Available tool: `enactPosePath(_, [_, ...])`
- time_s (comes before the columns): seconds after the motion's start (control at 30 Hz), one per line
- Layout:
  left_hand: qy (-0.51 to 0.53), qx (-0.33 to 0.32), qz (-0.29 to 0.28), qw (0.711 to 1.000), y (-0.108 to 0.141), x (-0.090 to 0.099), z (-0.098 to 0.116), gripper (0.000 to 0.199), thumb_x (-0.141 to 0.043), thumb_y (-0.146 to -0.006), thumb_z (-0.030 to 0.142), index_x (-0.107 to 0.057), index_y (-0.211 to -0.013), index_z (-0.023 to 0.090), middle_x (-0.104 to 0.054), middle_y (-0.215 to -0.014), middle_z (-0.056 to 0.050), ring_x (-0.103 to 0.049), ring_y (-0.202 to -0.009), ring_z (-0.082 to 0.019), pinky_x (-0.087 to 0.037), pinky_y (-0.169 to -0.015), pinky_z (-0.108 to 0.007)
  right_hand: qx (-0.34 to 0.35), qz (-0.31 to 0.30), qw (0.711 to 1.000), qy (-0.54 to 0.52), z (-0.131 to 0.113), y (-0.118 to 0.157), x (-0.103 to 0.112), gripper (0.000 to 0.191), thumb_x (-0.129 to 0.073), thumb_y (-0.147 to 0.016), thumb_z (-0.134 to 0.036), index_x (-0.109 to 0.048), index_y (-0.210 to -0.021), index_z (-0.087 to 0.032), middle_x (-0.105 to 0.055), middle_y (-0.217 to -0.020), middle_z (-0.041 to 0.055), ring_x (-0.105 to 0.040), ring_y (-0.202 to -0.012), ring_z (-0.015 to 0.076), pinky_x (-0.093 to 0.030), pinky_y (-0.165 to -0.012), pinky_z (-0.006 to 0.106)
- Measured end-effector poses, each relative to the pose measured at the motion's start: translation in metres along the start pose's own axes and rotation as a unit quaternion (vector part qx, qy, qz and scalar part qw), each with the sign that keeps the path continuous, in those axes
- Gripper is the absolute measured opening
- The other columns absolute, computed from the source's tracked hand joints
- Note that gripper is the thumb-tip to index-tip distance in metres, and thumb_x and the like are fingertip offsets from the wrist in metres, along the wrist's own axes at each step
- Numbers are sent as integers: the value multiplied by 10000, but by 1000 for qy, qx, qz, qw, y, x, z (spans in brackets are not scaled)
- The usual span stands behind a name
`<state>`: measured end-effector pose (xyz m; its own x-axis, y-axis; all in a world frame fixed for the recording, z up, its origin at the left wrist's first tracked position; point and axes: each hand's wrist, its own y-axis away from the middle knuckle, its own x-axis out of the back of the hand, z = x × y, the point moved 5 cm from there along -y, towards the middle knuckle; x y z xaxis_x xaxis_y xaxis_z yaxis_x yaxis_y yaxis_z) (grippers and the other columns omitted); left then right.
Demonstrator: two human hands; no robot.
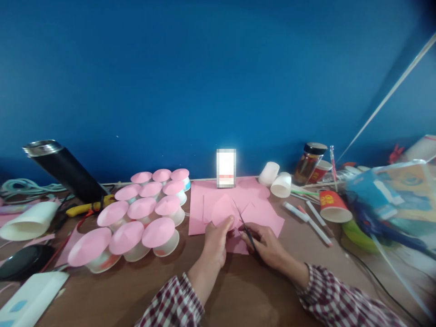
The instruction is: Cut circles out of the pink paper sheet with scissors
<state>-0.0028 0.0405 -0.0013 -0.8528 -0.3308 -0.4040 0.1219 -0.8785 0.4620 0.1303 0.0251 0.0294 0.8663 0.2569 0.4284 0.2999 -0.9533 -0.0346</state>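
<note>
At the middle of the table, my left hand point(218, 240) holds a rounded piece of pink paper point(223, 211), thumb on top. My right hand point(260, 243) is closed round the handles of dark scissors point(248, 230), whose blades point up and left at the paper's right edge. Larger pink sheets point(196, 204) lie flat beneath and behind the held piece. To the left, several paper cups point(166, 243) stand in rows, each topped with a shallow pink paper cone point(158, 231).
A lit phone point(226, 168) stands at the wall. White cups point(281, 185), a jar point(308, 163), markers point(318, 229) and a red cup point(334, 206) are to the right. A black flask point(68, 170), yellow-handled tool point(80, 210) and white box point(32, 302) are at left.
</note>
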Motion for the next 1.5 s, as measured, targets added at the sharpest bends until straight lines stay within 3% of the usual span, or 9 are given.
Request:
enactPosePath(0.63, [37,-20,14,999,1,0,2,294,-745,-621,258,-485,-722,166,-561,-559,17,-527,-474,-95,-403,-457,-212,2,-2,1000,7,-1,0,-1,253,-505,-878,-373,-585,-785,-151,-506,-521,-32,-481,-477,115,-363,-446,201])
enactPosePath(0.9, [99,-23,-1,995,-4,0,2,304,-780,-576,256,-526,-701,147,-574,-565,15,-533,-472,-87,-428,-466,-207,-8,15,998,-55,9,-1,-3,301,-523,-877,-387,-599,-1008,-126,-524,-556,-30,-492,-481,112,-393,-451,204])
enactPosePath(1.17, [117,-15,-32,993,1,-3,6,308,-805,-550,208,-551,-716,154,-626,-644,0,-597,-579,-106,-486,-565,-224,-5,38,992,-116,16,0,-3,328,-573,-852,-401,-578,-1050,-139,-506,-594,-38,-478,-503,102,-401,-461,203])
enactPosePath(1.4, [80,-42,-80,993,2,-3,12,322,-807,-559,295,-533,-648,149,-522,-505,56,-443,-429,-37,-313,-412,-154,3,52,992,-113,12,1,0,335,-536,-872,-404,-532,-1064,-130,-506,-588,-32,-481,-510,112,-403,-472,219])
enactPosePath(1.5, [90,-39,-107,989,0,-3,13,307,-799,-582,309,-547,-642,144,-508,-490,55,-430,-430,-32,-299,-407,-145,29,67,994,-87,12,2,2,300,-520,-884,-379,-531,-1065,-140,-497,-608,-31,-469,-521,110,-398,-477,219])
